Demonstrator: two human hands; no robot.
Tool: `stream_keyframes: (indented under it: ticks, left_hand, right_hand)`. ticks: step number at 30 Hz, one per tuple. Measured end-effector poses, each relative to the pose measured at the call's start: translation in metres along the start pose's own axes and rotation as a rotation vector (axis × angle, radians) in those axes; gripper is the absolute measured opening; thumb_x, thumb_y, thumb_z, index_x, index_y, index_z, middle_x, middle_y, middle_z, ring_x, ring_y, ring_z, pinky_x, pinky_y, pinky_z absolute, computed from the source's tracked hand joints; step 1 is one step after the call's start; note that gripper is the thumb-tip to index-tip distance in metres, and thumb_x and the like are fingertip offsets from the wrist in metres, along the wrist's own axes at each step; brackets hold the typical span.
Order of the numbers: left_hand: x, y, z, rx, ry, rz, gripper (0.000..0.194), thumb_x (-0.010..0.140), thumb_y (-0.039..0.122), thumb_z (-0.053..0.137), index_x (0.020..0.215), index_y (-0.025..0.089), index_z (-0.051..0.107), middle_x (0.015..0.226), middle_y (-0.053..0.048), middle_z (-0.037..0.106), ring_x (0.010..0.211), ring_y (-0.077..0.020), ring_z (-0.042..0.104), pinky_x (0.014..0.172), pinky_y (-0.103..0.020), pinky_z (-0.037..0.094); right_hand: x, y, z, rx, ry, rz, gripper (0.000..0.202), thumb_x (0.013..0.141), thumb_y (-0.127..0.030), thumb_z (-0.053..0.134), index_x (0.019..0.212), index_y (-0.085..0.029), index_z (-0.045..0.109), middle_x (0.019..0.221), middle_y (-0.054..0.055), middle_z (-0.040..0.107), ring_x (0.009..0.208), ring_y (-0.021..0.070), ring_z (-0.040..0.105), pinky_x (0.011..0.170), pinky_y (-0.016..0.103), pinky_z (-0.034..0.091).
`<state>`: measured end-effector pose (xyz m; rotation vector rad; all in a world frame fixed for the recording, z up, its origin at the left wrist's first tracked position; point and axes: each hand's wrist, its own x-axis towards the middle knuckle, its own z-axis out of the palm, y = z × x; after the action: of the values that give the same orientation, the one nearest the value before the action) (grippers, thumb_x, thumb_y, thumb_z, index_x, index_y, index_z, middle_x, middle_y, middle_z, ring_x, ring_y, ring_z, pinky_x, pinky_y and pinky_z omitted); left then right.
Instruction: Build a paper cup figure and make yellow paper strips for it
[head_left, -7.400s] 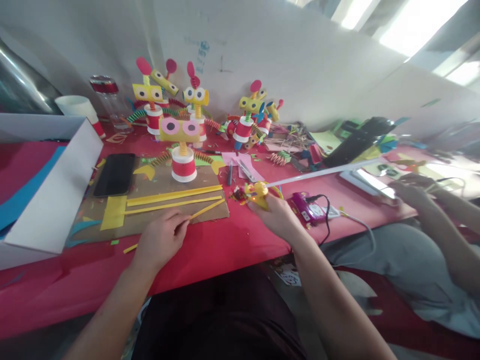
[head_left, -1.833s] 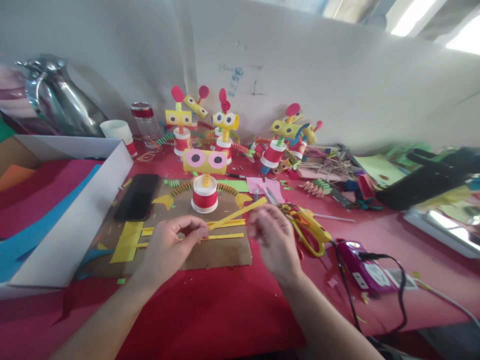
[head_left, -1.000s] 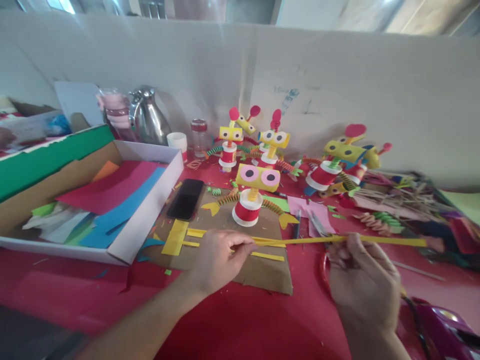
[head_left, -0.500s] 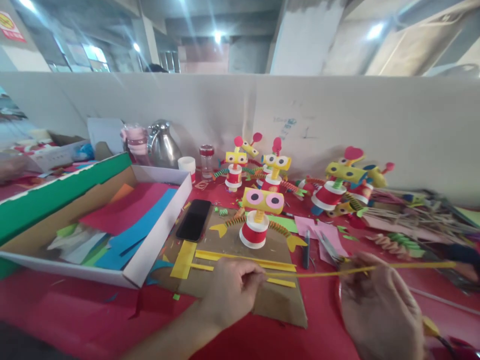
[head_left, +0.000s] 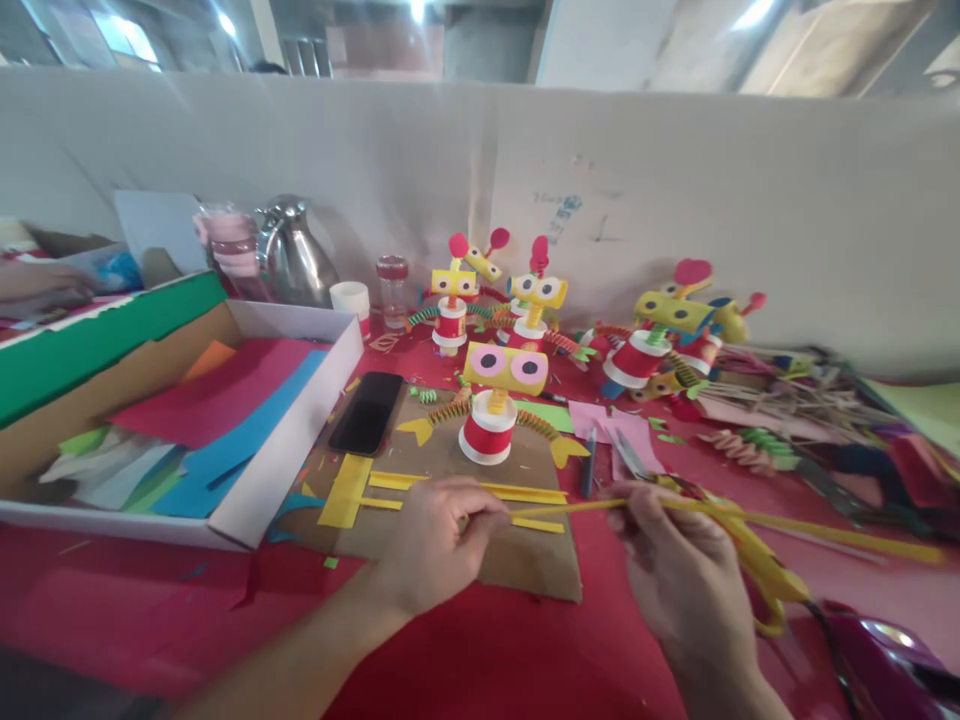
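A long thin yellow paper strip (head_left: pixel 574 508) stretches between my hands above the cardboard. My left hand (head_left: pixel 442 540) pinches its left end. Farther along, my right hand (head_left: pixel 679 565) has the strip between thumb and fingers, and the rest sticks out to the right. Behind my left hand, yellow folded strips (head_left: pixel 397 482) lie on the brown cardboard (head_left: pixel 525 575). A paper robot figure (head_left: pixel 487 430) with a yellow head, pink-ringed eyes and coiled arms stands at the back of the cardboard.
A white box (head_left: pixel 300 440) of coloured paper is at left, beside a black phone (head_left: pixel 367 412). More robot figures (head_left: pixel 450 320) stand along the partition. Scissors (head_left: pixel 628 455), a yellow hot-glue gun (head_left: pixel 757 560) and a steel jug (head_left: pixel 296 255) are around. Another person's hand (head_left: pixel 37 285) shows far left.
My right hand has moved left along the strip, closer to my left hand. The view has tilted down and shifted, showing the yellow glue gun more fully.
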<state>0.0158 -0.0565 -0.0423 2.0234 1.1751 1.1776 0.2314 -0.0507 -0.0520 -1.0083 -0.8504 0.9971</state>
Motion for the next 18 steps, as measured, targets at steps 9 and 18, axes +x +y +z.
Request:
stream_keyframes:
  ticks: [9,18]
  left_hand:
    - [-0.005,-0.003,0.005,0.016,0.067,0.032,0.015,0.089,0.023,0.06,0.081,0.019,0.072,0.075,-0.002,0.073,0.068,-0.0131,0.065,0.062,-0.025,0.048]
    - [0.006,-0.011,-0.006,0.273,-0.139,-0.066,0.02,0.088,0.019,0.056,0.074,0.019,0.07,0.072,-0.002,0.07,0.066,-0.016,0.064,0.06,-0.027,0.045]
  right_hand:
    - [-0.001,-0.003,0.003,0.069,-0.08,-0.002,0.018,0.068,-0.035,0.084,0.077,-0.022,0.076,0.081,0.003,0.072,0.059,0.0099,0.058,0.05,0.021,0.045]
    - [0.008,-0.013,-0.005,0.194,0.126,-0.145,0.021,0.074,-0.034,0.077,0.066,-0.021,0.064,0.069,-0.003,0.059,0.062,0.0103,0.054,0.058,0.024,0.043]
